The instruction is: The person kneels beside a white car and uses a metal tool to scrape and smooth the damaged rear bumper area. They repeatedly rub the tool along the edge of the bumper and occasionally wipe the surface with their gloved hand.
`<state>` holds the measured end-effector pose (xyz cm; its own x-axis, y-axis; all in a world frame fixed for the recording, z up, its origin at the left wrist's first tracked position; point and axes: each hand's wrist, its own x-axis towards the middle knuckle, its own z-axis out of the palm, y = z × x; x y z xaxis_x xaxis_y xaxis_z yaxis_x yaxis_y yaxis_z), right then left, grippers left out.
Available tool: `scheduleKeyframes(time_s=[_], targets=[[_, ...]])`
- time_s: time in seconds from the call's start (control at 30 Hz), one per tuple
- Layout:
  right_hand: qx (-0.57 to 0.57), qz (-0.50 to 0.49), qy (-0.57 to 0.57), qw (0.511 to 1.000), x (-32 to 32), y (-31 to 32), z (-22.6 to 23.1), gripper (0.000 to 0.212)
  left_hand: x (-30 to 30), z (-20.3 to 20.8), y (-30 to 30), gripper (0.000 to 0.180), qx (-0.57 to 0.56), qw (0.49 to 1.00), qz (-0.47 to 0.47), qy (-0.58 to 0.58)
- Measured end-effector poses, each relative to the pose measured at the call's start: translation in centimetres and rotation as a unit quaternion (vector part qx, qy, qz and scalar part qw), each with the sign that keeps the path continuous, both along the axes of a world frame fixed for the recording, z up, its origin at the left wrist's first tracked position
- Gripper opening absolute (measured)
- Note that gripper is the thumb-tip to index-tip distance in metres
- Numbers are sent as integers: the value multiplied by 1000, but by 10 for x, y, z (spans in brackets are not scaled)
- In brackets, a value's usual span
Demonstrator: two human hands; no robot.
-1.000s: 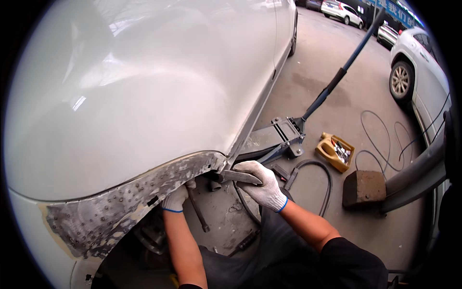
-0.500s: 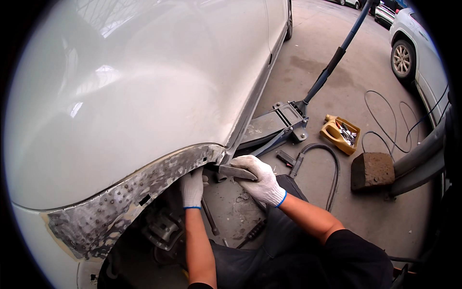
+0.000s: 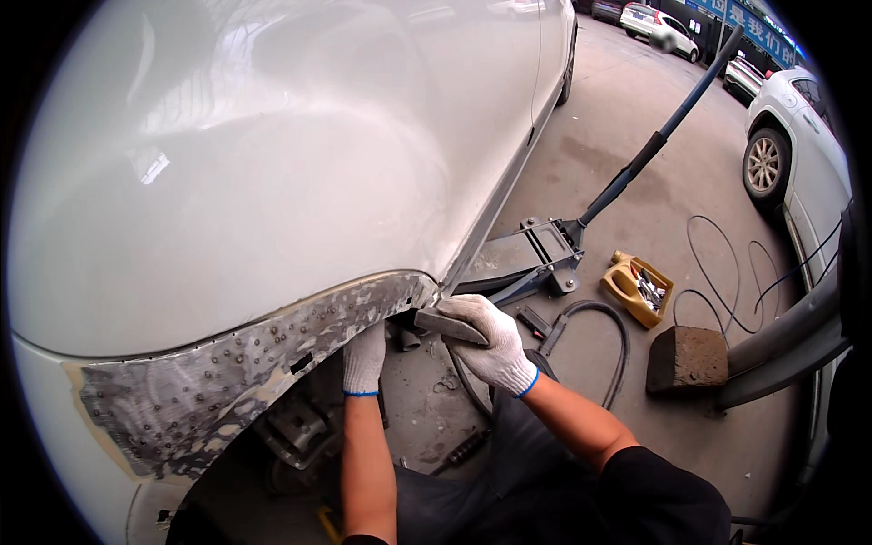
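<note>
Concrete workshop floor [image 3: 581,154], white car body filling my view. Bare, pitted metal runs along the wheel arch [image 3: 272,354], still unfilled by my judgement. My left hand [image 3: 365,359] presses flat under that lip. Just right of it, my right hand [image 3: 490,341] grips a grey sanding block [image 3: 450,325] at the arch's end. Half a second back, both hands sat slightly lower.
</note>
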<state>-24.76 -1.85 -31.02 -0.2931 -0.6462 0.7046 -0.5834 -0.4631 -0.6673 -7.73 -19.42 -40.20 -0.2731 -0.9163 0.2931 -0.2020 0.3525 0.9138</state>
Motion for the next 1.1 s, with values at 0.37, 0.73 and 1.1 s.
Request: scheduleKeyframes(time_s=[0.37,0.73,1.1], targets=[[27,-10,4,1000,0,3,-8,45,-2,33,12,27,-14,999,-7,-47],[15,-19,-20,999,-1,10,-7,45,5,25,6,24,13,999,-14,-26],[11,-20,-17,1000,2,11,-12,43,6,46,17,21,84,995,-34,29]])
